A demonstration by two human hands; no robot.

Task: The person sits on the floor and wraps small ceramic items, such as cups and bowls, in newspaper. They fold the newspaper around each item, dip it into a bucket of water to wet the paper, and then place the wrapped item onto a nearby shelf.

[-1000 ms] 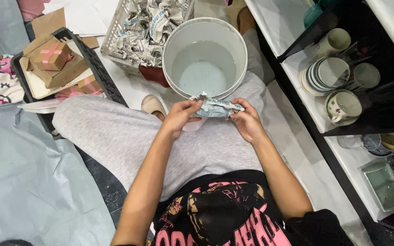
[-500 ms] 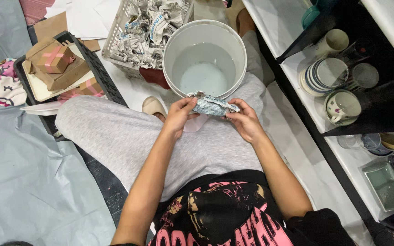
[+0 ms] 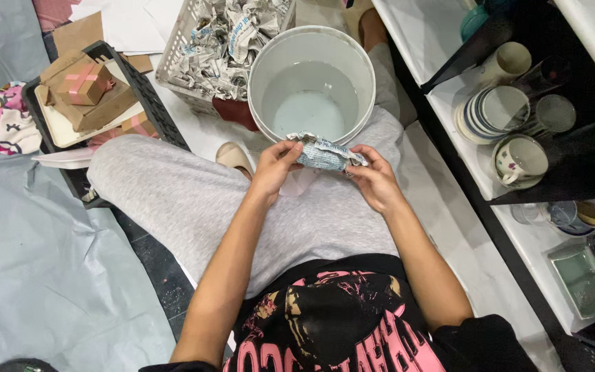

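Both hands, left (image 3: 273, 167) and right (image 3: 374, 178), grasp the ends of a newspaper bundle (image 3: 323, 153) just near of the bucket (image 3: 311, 83); unwrapping seems underway, needing careful peeling next.

Looking straight down at my own arms here, both bare from the elbows up and running from the bottom middle of the frame toward the centre. My left hand (image 3: 272, 169) sits just left of centre, wrist bent a little, fingers curled in with the thumb and fingertips pinched together. My right hand (image 3: 374, 180) is just right of centre, a bit lower in the frame, palm angled inward, thumb on top and fingers tucked under in a pinch as well. The two hands face each other, close but not touching. Forearms form a narrow V, elbows tucked in near my torso at the bottom edge
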